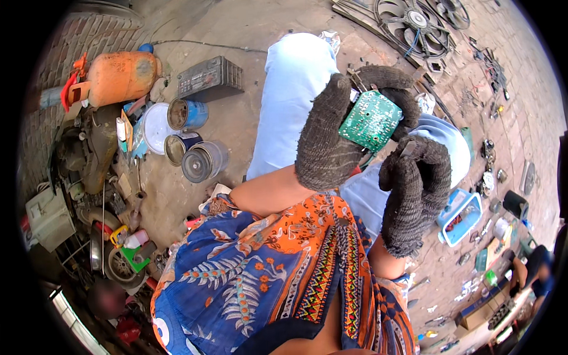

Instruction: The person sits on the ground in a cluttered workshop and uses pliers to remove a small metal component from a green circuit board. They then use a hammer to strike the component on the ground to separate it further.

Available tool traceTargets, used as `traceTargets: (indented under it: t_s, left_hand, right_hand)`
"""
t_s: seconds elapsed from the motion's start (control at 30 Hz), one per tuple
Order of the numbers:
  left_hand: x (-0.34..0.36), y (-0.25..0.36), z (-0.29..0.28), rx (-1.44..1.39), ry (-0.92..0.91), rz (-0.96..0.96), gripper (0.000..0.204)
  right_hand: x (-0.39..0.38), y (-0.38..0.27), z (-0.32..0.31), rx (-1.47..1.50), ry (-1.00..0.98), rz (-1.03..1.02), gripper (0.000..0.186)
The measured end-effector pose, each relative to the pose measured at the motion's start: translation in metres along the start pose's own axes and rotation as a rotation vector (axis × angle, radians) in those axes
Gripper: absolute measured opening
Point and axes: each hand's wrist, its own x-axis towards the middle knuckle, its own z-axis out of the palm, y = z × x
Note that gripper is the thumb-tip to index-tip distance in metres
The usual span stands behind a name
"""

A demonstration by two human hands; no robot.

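Note:
My left hand, in a dark grey knit glove, grips a green circuit board above my legs. Its soldered face is turned up, and thin metal leads stick out from its far edge. Just right of and below the board, my right hand, gloved the same way, has its fingers curled closed; I cannot make out what, if anything, is between the fingertips. My knees in pale blue trousers frame both hands.
An orange gas cylinder, black battery, paint cans and motorcycle parts lie left. Fan assemblies are at the top right. A blue tub and scattered tools lie right. People are at both lower sides.

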Motion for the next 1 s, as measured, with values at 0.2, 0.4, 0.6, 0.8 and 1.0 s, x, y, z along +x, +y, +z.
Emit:
traceTargets:
  t_s: [0.2,0.4,0.6,0.8,1.0]
  left_hand:
    - [0.002,0.001,-0.006,0.079,-0.135,0.027,0.059]
    - [-0.003,0.003,-0.008,0.482,0.084,0.029,0.092]
    - [-0.011,0.000,-0.015,0.355,0.091,0.045,0.090]
    - [-0.010,-0.004,-0.020,0.255,0.050,0.096,0.088]
    - [-0.010,0.002,-0.014,0.232,0.070,0.142,0.087]
  right_hand:
    - [0.001,-0.004,0.012,-0.260,-0.001,-0.100,0.018]
    - [0.004,0.000,0.023,-0.337,0.017,-0.210,0.023]
    - [0.006,0.008,0.023,-0.380,-0.011,-0.367,0.021]
    - [0.000,0.013,0.027,-0.314,0.010,-0.321,0.022]
    - [0.005,0.008,0.024,-0.320,-0.012,-0.361,0.024]
